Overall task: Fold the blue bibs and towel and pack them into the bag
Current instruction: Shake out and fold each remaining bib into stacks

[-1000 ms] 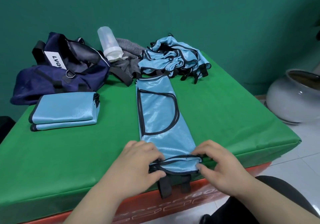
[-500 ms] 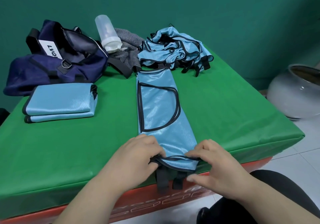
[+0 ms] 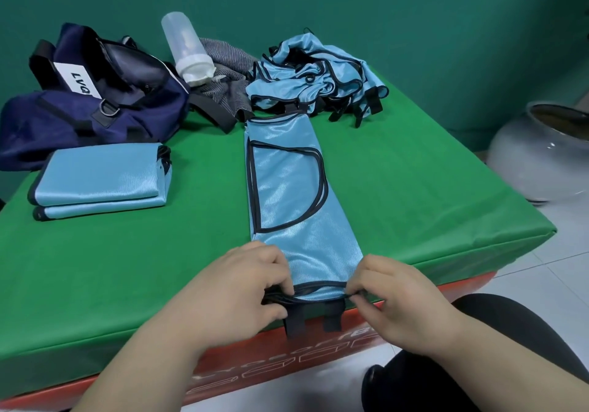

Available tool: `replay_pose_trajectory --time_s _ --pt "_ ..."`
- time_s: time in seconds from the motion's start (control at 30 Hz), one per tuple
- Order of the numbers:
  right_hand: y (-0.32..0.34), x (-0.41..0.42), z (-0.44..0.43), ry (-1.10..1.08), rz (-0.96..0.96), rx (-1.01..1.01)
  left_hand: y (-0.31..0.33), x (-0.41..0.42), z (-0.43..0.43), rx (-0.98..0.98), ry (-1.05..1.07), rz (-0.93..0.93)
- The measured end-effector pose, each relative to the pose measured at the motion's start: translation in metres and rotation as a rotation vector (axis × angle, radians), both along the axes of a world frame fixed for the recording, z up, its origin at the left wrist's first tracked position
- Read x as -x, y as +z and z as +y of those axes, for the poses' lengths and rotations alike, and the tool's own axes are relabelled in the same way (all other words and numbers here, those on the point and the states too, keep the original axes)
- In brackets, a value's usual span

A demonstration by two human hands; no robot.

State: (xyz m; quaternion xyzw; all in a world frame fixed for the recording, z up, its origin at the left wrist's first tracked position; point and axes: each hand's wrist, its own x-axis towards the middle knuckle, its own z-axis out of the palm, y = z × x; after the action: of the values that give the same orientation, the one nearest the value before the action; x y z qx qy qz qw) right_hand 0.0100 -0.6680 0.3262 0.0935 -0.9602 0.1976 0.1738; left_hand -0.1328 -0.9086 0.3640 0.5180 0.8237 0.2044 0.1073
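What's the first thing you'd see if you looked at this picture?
The long blue bib, folded into a strip down the middle of the green table, with the left hand and right hand pinching its near end at the table's front edge. Next come the stack of folded bibs on the left and the crumpled heap of bibs at the back, with the navy bag back left.
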Motion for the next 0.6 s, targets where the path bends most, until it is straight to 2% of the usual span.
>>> replay_pose_trajectory --time_s 0.13,0.27,0.5,0.6 --pt "0.0032 0.0007 0.0018 -0.074 -0.042 0.017 -0.0034 -0.0040 0.0026 -0.049 0.017 0.094" --pt "-0.0006 0.0028 0.0009 -0.036 -0.040 -0.003 -0.0069 -0.0068 0.0067 -0.044 0.000 0.167" --pt "0.0039 0.0021 -0.0003 -0.012 -0.033 0.070 -0.0097 -0.0011 0.0044 -0.061 -0.020 0.122" --pt "0.0056 -0.0008 0.0024 0.012 -0.065 0.173 -0.0075 0.0010 -0.0032 -0.053 -0.015 0.067"
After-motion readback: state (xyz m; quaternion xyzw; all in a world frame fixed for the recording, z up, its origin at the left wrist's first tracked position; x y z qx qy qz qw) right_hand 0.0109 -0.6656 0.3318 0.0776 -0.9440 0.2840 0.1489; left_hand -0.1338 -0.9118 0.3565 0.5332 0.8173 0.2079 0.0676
